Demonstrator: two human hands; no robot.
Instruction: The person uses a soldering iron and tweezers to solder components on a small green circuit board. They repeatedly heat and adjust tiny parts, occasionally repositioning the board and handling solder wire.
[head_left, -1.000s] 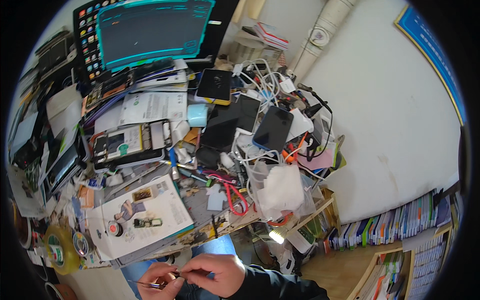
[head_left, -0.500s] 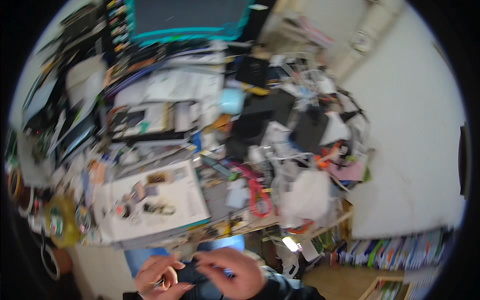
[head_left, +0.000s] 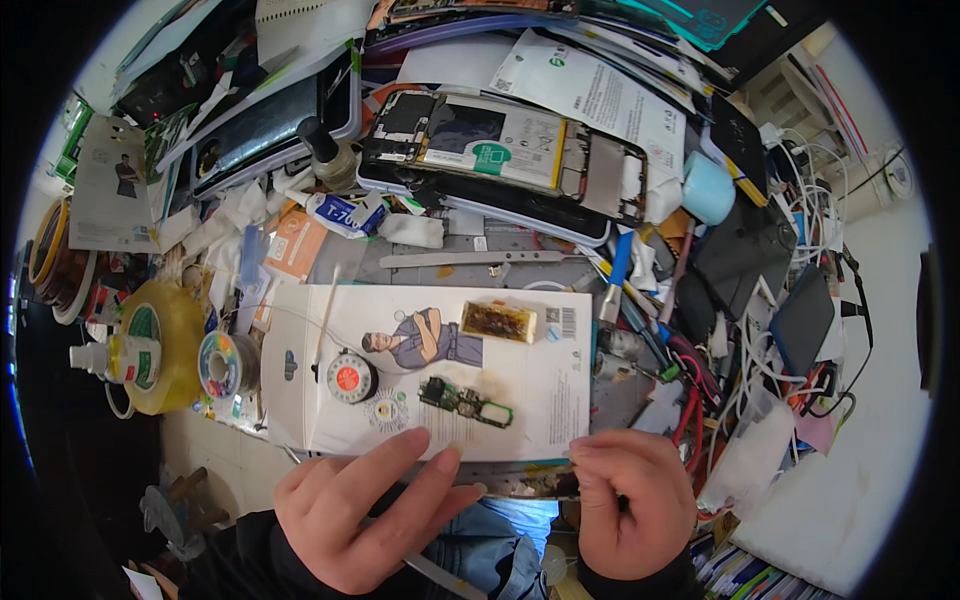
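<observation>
A white printed cardboard box [head_left: 540, 400] lies flat on the cluttered bench. On it are a small green circuit board [head_left: 465, 401], a brown-stained rectangular piece [head_left: 498, 322], a round tin with a red centre [head_left: 350, 377] and a cotton swab [head_left: 326, 312]. My left hand [head_left: 360, 515] is at the box's front edge, its fingers stretched toward the circuit board. A slim grey metal tool [head_left: 440, 577] passes through this hand; its kind is partly hidden. By the front right corner, my right hand [head_left: 635, 500] is closed, thumb and fingertips pinched; what they hold, if anything, cannot be made out.
Behind the box lie long grey tweezers [head_left: 475, 258] and an opened phone [head_left: 500, 150] on a stack. A solder spool [head_left: 228, 362] and a yellow tape roll [head_left: 160, 345] stand at left. White cables [head_left: 745, 360] and a dark phone [head_left: 803, 315] crowd the right.
The view has come closer to the bench and sharpened. My hands, earlier close together below the bench edge, are now apart at the box's front edge.
</observation>
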